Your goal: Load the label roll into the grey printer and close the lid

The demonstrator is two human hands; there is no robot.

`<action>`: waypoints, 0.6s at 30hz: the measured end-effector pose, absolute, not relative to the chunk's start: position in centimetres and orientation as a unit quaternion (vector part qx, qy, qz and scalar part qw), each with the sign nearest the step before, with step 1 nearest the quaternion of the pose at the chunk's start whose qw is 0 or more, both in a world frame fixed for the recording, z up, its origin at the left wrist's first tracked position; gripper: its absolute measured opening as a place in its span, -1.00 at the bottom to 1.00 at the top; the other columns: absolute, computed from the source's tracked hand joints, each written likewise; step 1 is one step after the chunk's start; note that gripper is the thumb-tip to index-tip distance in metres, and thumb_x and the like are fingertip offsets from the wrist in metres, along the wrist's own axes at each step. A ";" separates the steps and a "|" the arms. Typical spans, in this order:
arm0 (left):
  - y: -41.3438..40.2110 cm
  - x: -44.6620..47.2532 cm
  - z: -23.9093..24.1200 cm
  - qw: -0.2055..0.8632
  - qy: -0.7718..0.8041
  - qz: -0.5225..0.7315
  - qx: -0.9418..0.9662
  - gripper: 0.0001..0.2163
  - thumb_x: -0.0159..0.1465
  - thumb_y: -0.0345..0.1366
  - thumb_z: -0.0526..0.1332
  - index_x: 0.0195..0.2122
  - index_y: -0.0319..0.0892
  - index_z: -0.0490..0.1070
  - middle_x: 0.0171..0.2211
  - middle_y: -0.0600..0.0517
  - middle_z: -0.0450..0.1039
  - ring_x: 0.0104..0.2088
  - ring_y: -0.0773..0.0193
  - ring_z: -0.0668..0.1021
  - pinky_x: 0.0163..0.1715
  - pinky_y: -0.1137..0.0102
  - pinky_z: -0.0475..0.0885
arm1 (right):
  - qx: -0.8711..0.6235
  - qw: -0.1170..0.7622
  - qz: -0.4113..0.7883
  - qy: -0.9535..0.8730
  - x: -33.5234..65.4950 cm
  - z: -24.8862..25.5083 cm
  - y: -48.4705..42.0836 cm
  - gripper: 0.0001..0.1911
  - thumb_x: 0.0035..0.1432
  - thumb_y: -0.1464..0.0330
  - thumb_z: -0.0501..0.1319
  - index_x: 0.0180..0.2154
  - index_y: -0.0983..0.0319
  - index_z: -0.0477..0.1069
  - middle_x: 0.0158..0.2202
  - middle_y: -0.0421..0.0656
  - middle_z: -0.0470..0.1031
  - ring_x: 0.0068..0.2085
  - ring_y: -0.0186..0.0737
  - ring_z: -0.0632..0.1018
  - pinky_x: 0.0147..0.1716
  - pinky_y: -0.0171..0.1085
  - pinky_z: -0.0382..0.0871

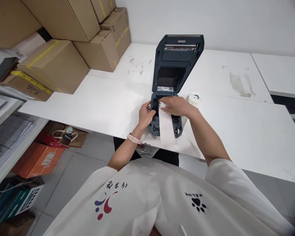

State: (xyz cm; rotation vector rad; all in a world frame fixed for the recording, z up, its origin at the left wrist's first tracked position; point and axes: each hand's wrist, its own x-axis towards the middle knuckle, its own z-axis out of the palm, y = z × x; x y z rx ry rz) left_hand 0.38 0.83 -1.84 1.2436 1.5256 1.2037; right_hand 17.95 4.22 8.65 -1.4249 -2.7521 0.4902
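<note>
Right hand (177,106) grasps the paper roll (162,104) over the bay of the open printer (177,62), near the front edge of the surface (100,105). The roll's axis lies crosswise and its strip (166,129) trails toward the person. Left hand (145,114) grips the printer's left side.

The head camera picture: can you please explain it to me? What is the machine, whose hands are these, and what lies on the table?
The camera sits on a person's head and looks down, so you see that person's own shirt, arms and hands. The dark machine is a printer with its lid raised, standing on a white table. The right hand holds a small paper roll over the printer's open bay; a white paper strip runs from it over the front. The left hand touches the printer's left edge. A second roll lies on the table right of the printer. At the far left, cardboard boxes are stacked.
</note>
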 end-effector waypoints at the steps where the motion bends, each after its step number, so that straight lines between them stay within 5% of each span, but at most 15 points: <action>1: 0.8 0.4 -1.8 0.409 0.603 0.480 0.489 -0.43 0.05 -0.43 0.23 0.15 -0.15 0.49 -0.24 0.01 0.44 -0.29 0.25 0.44 -0.24 0.33 0.39 | -0.456 -0.035 0.142 -0.878 17.2 8.0 4.5 -0.55 0.29 0.37 0.16 0.20 0.21 0.43 0.17 0.05 0.57 0.14 0.27 0.57 0.00 0.05 0.44; 5: 0.6 0.4 -1.6 0.430 0.597 0.488 0.468 -0.42 0.04 -0.42 0.26 0.16 -0.17 0.48 -0.27 0.04 0.44 -0.31 0.27 0.44 -0.27 0.35 0.37 | -0.444 -0.062 0.104 -0.888 16.6 6.4 3.9 -0.55 0.27 0.41 0.17 0.18 0.29 0.45 0.11 0.10 0.59 0.11 0.25 0.58 0.04 0.08 0.42; 10: 0.1 0.4 -1.2 0.468 0.596 0.479 0.443 -0.38 0.07 -0.36 0.30 0.23 -0.13 0.42 -0.20 0.01 0.48 -0.28 0.25 0.48 -0.25 0.34 0.38 | -0.410 0.134 0.135 -0.892 18.7 5.4 -0.5 -0.63 0.38 0.37 0.08 0.12 0.22 0.52 0.10 0.02 0.59 0.08 0.12 0.56 0.03 0.06 0.50; 14: -0.3 0.5 -0.4 0.483 0.583 0.480 0.443 -0.39 0.10 -0.30 0.31 0.23 -0.13 0.39 0.10 -0.12 0.45 -0.01 0.11 0.51 -0.05 0.25 0.43 | -0.413 0.257 0.141 -0.862 19.8 3.9 -5.1 -0.68 0.44 0.31 0.08 0.02 0.19 0.58 0.08 -0.01 0.62 0.05 0.07 0.58 0.03 0.07 0.55; 18: -0.3 0.7 0.0 0.534 0.537 0.487 0.435 -0.33 0.06 -0.29 0.33 0.26 -0.14 0.31 0.25 -0.16 0.38 0.23 0.01 0.44 0.15 0.19 0.39 | -0.427 0.289 0.124 -0.848 20.2 2.5 -8.3 -0.67 0.47 0.28 0.09 0.11 0.16 0.53 0.19 -0.03 0.58 0.23 0.04 0.54 0.21 0.10 0.46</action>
